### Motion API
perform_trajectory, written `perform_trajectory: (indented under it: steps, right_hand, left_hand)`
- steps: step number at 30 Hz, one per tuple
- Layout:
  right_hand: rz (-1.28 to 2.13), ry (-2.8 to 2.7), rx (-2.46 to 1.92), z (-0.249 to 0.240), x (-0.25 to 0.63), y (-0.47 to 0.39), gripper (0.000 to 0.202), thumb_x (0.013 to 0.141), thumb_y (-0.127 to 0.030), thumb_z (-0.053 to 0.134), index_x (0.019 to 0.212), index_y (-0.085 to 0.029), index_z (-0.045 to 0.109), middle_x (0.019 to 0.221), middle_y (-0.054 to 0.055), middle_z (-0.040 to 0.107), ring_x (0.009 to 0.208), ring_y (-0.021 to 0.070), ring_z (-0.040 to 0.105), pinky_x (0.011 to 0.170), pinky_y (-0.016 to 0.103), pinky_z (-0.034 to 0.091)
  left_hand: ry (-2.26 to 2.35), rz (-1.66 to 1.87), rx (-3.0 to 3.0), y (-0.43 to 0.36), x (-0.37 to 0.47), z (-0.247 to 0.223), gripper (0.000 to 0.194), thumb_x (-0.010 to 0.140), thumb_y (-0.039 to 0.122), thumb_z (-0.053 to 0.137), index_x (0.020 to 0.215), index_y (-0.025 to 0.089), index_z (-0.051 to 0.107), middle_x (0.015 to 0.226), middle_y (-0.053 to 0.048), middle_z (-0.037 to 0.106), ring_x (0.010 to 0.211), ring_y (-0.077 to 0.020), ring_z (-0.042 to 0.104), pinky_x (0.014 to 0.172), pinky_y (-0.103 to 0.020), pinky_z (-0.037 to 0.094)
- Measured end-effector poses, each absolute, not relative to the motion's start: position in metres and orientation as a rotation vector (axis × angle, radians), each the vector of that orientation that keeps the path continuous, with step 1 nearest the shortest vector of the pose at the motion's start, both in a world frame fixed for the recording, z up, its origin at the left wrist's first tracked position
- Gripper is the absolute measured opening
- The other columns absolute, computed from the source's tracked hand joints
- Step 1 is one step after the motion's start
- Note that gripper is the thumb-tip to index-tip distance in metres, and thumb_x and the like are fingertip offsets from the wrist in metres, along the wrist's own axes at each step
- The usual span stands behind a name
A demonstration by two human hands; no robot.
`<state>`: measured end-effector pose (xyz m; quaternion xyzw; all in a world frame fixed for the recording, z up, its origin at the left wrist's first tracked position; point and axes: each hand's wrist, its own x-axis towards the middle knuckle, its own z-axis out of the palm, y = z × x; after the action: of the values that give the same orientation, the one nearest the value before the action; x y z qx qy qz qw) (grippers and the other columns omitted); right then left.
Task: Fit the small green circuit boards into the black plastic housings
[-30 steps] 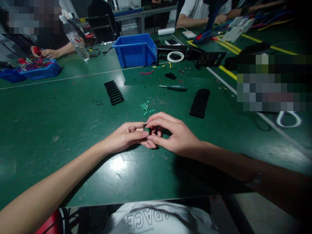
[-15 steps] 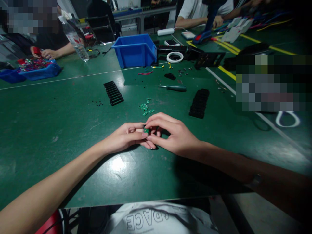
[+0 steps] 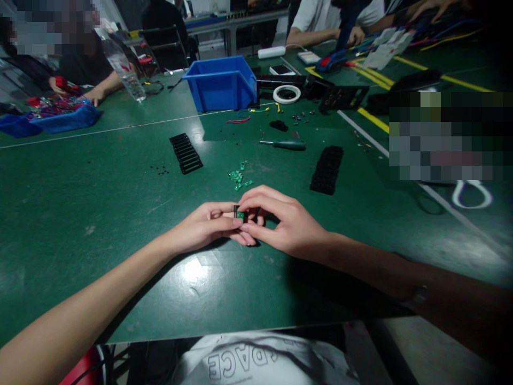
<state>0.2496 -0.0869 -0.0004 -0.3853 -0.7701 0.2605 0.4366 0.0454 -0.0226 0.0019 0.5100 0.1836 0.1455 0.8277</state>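
Head camera: left hand (image 3: 211, 220) and right hand (image 3: 286, 218) are pinching a black part (image 3: 235, 210) and green board (image 3: 240, 215) in narrowed fingers over the table (image 3: 120, 214), apparently aligning them, likely needing even pressure next.

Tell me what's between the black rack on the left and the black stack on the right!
Little green boards lie between the rack and the stack in the head view; the screwdriver lies there too, slightly farther back.
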Motion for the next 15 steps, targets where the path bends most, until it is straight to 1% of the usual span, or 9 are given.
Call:
perform_trajectory:
  steps: [8,15]
  right_hand:
    - [0.657,-1.909,-0.963,0.0009,0.2491,-0.0875,0.018,0.087,-0.013,0.069,0.105,-0.017,0.065,0.109,0.009,0.062,0.080,0.0134,0.061,0.070,0.028,0.055]
    - [0.661,-1.904,-0.976,0.0007,0.2493,-0.0882,0.018,0.087,-0.014,0.069,0.104,-0.018,0.065,0.109,0.008,0.063,0.079,0.0132,0.061,0.069,0.027,0.054]
  left_hand:
    - [0.374,0.304,1.093,-0.0222,0.0449,-0.0005,0.029,0.094,0.015,0.063,0.121,0.006,0.065,0.102,-0.017,0.074,0.093,-0.0228,0.076,0.087,-0.031,0.061]
    - [0.369,0.297,1.107,-0.0228,0.0442,0.0008,0.028,0.095,0.013,0.060,0.122,0.006,0.064,0.103,-0.016,0.073,0.095,-0.0224,0.076,0.087,-0.029,0.061]
